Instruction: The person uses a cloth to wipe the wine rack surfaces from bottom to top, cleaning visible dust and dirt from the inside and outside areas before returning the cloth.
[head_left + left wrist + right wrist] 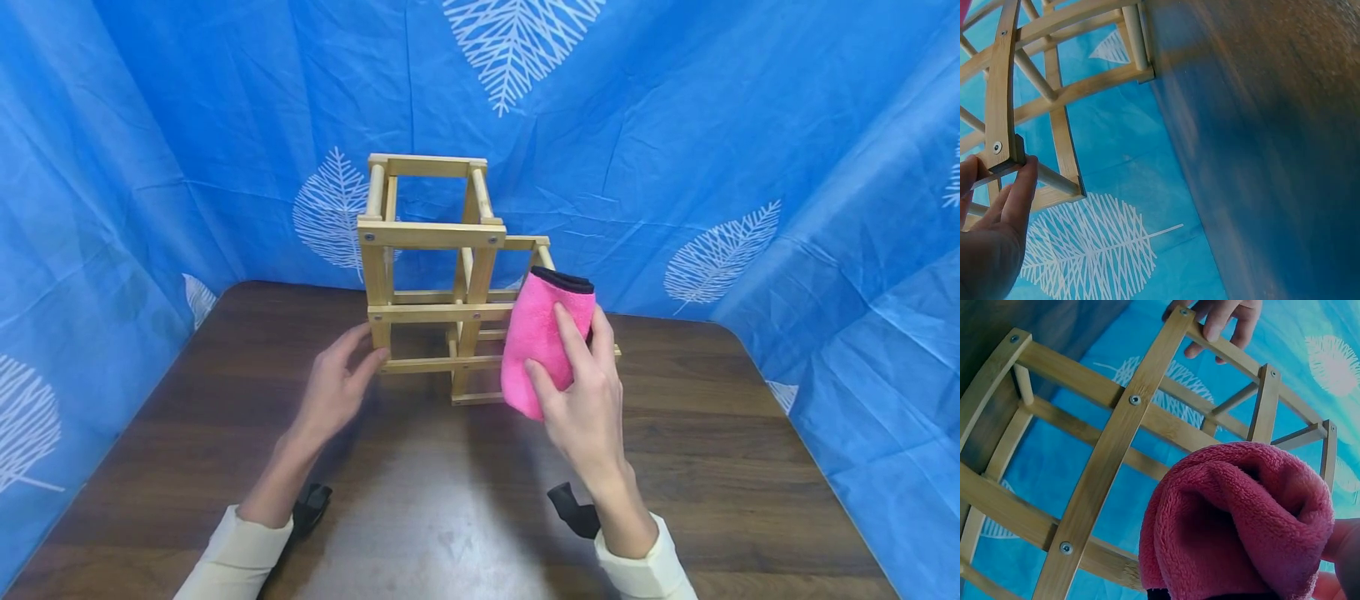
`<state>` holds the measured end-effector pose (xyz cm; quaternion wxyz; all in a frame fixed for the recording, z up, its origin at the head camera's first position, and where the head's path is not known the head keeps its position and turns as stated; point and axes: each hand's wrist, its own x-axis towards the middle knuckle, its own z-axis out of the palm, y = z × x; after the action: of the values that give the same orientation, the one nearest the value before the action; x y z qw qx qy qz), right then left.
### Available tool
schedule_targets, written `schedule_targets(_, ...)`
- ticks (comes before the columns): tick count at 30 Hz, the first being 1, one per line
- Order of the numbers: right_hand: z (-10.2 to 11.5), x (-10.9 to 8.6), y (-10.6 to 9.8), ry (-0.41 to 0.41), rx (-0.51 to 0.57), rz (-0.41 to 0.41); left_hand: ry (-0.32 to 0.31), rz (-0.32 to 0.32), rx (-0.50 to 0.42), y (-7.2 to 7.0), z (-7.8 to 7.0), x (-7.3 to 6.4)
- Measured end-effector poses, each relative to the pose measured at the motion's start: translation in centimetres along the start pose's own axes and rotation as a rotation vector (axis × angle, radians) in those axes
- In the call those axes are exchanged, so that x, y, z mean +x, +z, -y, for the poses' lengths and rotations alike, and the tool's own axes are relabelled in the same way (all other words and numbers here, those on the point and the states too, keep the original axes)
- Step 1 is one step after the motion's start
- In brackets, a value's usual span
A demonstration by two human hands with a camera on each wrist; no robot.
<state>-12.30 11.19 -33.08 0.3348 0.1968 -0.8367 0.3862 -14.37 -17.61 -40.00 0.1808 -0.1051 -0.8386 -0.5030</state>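
A light wooden rack (431, 236) of slats and round dowels, joined by screws, stands in the middle of the head view. My left hand (333, 387) pinches its lower left corner, with thumb and fingers on either side of the slat end (1000, 131) in the left wrist view. In my right hand (592, 408) is a folded pink plush cloth (536, 337) with a black edge, gripped between thumb and fingers. The cloth overlaps the rack's lower right part in the head view. Seen from the right wrist, the bunched cloth (1241, 487) is close to the slats.
The brown wood-grain table (420, 517) lies under the rack and both forearms. Blue curtains (637, 125) with white leaf prints hang behind and at both sides. Black straps (573, 510) sit at the wrists, below cream sleeves (648, 562).
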Motion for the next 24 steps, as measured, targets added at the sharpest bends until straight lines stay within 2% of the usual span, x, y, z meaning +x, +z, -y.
schedule_targets(5, 0.2, -0.1, 0.3, -0.001, 0.026, 0.003, -0.027, 0.016, 0.005, -0.1, 0.1, -0.1)
schedule_targets(9, 0.5, -0.3, 0.8, -0.012, 0.048, 0.017, -0.012, -0.005, -0.011, 0.0, 0.3, -0.1)
schedule_targets(19, 2.2, -0.9, 2.1, -0.079, 0.103, 0.046, 0.03, -0.065, -0.129, 0.6, 0.3, -0.1)
schedule_targets(24, 2.7, -1.1, 2.7, -0.104, 0.114, 0.018, 0.022, -0.074, -0.101, 0.5, 0.3, -0.2)
